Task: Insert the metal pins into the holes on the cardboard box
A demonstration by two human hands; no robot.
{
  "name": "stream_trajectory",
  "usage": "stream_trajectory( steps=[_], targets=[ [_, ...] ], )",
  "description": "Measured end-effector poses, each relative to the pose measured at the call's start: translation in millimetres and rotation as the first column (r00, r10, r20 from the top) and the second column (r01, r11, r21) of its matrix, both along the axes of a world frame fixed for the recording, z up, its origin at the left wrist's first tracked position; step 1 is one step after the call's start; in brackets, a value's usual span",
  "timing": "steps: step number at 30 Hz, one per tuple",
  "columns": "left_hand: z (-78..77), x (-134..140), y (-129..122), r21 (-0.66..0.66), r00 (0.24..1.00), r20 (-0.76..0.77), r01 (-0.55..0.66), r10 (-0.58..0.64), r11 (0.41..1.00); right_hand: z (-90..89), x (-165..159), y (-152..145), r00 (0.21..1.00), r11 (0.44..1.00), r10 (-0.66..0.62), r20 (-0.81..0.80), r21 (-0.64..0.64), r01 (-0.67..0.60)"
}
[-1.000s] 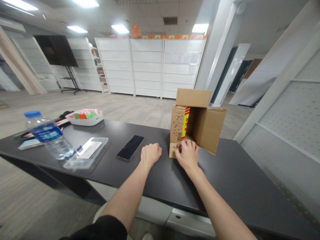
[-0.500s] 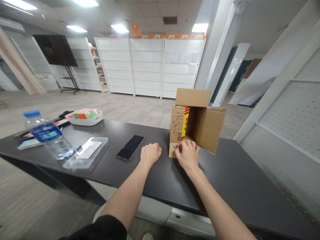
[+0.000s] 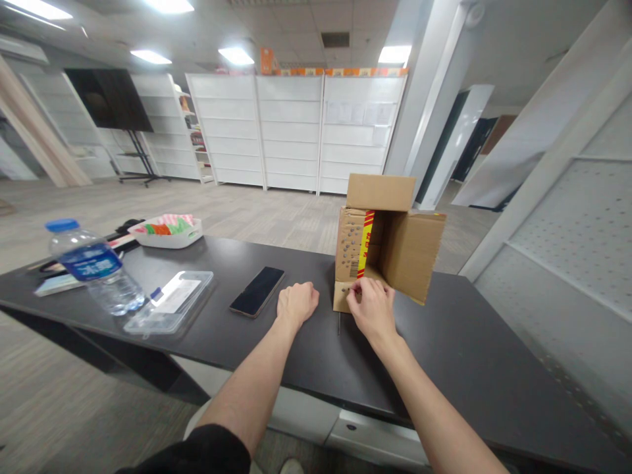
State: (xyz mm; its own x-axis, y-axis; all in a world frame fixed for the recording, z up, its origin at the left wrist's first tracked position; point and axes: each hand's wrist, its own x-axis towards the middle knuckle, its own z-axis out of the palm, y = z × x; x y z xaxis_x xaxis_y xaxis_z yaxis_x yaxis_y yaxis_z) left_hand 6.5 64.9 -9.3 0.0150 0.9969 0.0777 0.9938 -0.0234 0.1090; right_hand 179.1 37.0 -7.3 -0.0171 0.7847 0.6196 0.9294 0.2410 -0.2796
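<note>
Head view: open cardboard box (image 3: 385, 247) just beyond the right hand (image 3: 372, 306).

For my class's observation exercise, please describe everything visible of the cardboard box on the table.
The cardboard box is brown and stands on the dark table, its opening facing the camera. The upper flap sticks up; the right flap opens outward. The left panel carries many dark spots, a barcode and, along its inner edge, a yellow-and-red strip. A lower flap shows in front, partly hidden by the right grip, which seems to touch it. The shadowed interior is only partly visible.
</note>
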Motion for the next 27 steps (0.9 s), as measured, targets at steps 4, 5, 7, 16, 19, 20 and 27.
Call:
stream_trajectory(
  steps=[4,5,7,16,19,20,27],
  targets=[
    [1.3,0.0,-0.7,-0.007,1.000,0.010,0.001,-0.001,1.000,2.5,1.8,-7.0,0.998,0.998,0.054,-0.039,0.033,-0.053],
    [0.9,-0.1,-0.5,-0.003,1.000,0.013,0.004,-0.004,1.000,2.5,2.6,-9.0,0.996,0.997,0.072,-0.051,0.039,-0.070],
    [-0.3,-0.2,0.1,0.007,1.000,0.015,0.009,-0.009,1.000,1.6,4.2,-13.3,0.990,0.993,0.112,-0.080,0.056,-0.108],
    [-2.1,-0.8,1.2,0.013,1.000,0.008,0.012,-0.012,1.000,-10.6,8.9,-43.5,0.914,0.939,0.345,-0.215,0.082,-0.335],
    [-2.6,-0.9,1.4,0.018,1.000,0.008,0.014,-0.015,1.000,-14.5,8.5,-52.8,0.901,0.919,0.393,-0.183,0.030,-0.394],
    [-2.8,-0.9,1.4,0.019,1.000,0.006,0.013,-0.013,1.000,-15.6,8.3,-55.0,0.898,0.913,0.404,-0.176,0.016,-0.407],
    [-1.9,0.4,1.0,0.023,1.000,0.000,0.016,-0.016,1.000,-22.1,7.4,-58.4,0.874,0.878,0.462,-0.153,-0.060,-0.474]
  ],
)
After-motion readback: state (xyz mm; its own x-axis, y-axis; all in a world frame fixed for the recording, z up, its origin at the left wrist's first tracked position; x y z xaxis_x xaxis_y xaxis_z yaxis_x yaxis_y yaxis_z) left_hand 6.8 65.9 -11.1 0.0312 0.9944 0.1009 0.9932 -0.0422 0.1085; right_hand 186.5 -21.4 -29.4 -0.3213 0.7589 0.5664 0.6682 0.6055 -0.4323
